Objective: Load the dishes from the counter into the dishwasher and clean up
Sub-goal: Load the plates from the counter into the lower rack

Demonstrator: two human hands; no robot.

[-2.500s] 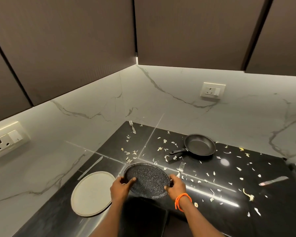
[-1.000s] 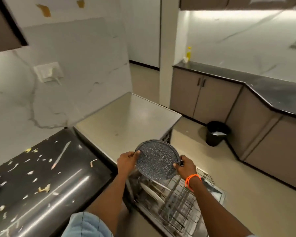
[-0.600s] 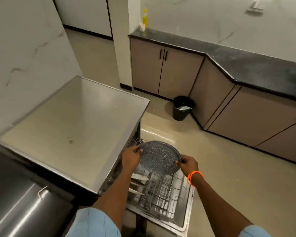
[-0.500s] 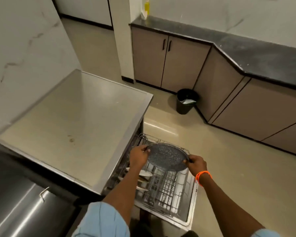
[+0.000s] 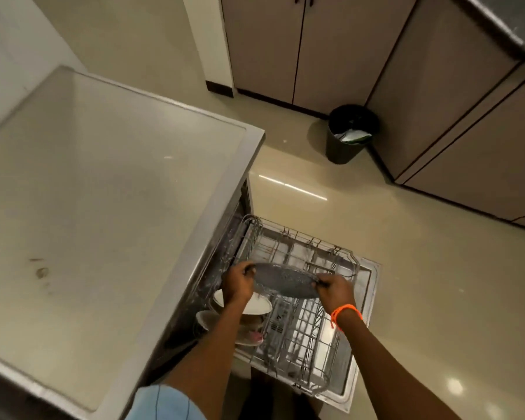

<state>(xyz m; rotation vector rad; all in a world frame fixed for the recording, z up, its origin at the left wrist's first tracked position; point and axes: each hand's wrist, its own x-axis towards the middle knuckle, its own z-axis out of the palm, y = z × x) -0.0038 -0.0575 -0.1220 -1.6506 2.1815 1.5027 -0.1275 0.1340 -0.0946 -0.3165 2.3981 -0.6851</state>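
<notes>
From the head view, my left hand [image 5: 238, 283] and right hand [image 5: 335, 291] each grip an opposite edge of the dark speckled plate [image 5: 285, 281], fingers curled round its rim. I hold it tilted just above the pulled-out dishwasher rack [image 5: 300, 334]. White plates [image 5: 255, 306] stand in the rack's left side, under my left wrist. A black bin [image 5: 350, 133] stands on the floor by the cabinets [image 5: 315, 50].
</notes>
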